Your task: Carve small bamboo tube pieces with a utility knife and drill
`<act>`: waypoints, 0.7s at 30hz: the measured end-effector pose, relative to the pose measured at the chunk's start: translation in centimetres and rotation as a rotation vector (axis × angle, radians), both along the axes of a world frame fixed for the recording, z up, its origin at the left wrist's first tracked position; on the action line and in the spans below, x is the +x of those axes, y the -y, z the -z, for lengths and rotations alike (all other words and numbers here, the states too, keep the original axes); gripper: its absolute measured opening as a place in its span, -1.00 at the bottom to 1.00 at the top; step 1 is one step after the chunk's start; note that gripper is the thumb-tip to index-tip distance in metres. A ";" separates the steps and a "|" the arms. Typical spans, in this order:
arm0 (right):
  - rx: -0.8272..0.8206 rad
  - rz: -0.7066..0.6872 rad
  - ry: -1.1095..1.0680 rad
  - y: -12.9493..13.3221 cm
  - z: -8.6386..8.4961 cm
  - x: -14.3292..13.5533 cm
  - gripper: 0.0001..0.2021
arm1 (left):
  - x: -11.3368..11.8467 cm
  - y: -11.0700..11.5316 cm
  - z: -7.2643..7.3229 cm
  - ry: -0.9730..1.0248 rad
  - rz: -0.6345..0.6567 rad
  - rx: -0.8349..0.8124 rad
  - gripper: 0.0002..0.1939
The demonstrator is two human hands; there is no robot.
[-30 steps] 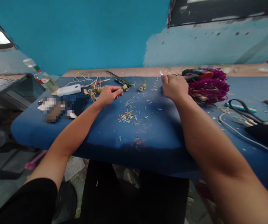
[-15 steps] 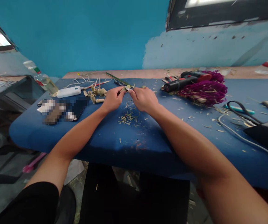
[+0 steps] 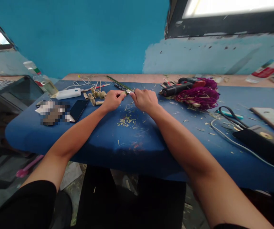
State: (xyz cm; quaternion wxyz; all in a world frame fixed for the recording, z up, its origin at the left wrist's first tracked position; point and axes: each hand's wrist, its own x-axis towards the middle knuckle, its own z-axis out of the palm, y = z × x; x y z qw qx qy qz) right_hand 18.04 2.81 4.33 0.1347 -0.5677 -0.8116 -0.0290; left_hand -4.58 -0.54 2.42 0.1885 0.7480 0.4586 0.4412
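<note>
Both hands meet over the middle of the blue-covered table (image 3: 103, 140). My left hand (image 3: 113, 101) is closed around a small pale greenish piece (image 3: 123, 93) that looks like bamboo. Close beside it, my right hand (image 3: 144, 99) is closed on something small and shiny at the fingertips, perhaps a blade; most of it is hidden by the fingers. Thin shavings (image 3: 126, 121) lie on the cloth below the hands. Several short hollow tubes (image 3: 92, 100) stand and lie to the left of my left hand. A long green strip (image 3: 118, 82) lies behind the hands.
At left are a clear bottle (image 3: 41, 80), a white device (image 3: 68, 93) and a dark phone (image 3: 78, 110). To the right lie a black power tool (image 3: 177, 89), purple strands (image 3: 199, 97), a teal tool (image 3: 230, 114), a black case (image 3: 263, 143) and a white cable (image 3: 232, 139).
The view has shifted slightly right, bringing more of the right-hand objects into sight. Both hands stay close together, and the small piece at my left fingertips has turned a little.
</note>
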 end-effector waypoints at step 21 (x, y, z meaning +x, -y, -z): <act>-0.028 -0.065 -0.084 2.9 -0.1 -2.8 -0.31 | 1.0 -0.3 -0.2 0.087 -0.062 -0.085 -0.69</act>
